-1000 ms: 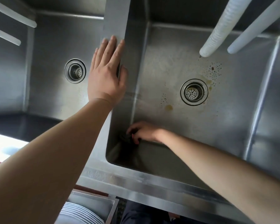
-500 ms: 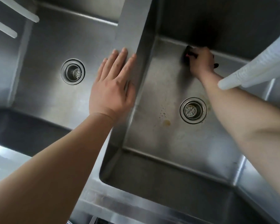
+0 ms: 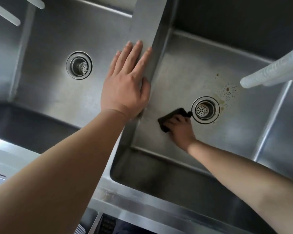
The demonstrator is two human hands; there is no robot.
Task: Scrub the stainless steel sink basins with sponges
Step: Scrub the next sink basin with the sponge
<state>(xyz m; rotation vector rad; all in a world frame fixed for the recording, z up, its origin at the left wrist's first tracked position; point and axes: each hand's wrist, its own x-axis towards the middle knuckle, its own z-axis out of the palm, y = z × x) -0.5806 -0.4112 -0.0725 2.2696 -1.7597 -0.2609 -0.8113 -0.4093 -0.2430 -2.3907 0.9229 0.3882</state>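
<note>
**Sponge pressed to the basin floor, stains waiting past the drain**

Curled over a dark sponge (image 3: 172, 119), the right hand (image 3: 181, 128) presses it flat against the floor of the right basin (image 3: 184, 73); the fingers lie across the pad's near half, and its far edge sticks out beyond them toward the divider. Just beside the knuckles, on the side away from the divider, sits the right drain (image 3: 205, 110), with 1 corner of the sponge almost touching its rim. Past that drain, farther from the grip, lies a scatter of brown specks (image 3: 227, 92), and a yellowish smear hugs the drain's far rim. So the dirtiest patch lies across the drain from the sponge, and the right hand is much the nearer to it. The next stroke probably has to swing around or over the strainer to reach it.

Out on the divider (image 3: 147, 22) between the 2 basins, the left hand (image 3: 125, 83) lies flat with fingers straight, holding nothing. Beyond it is the left basin (image 3: 46, 48).
</note>
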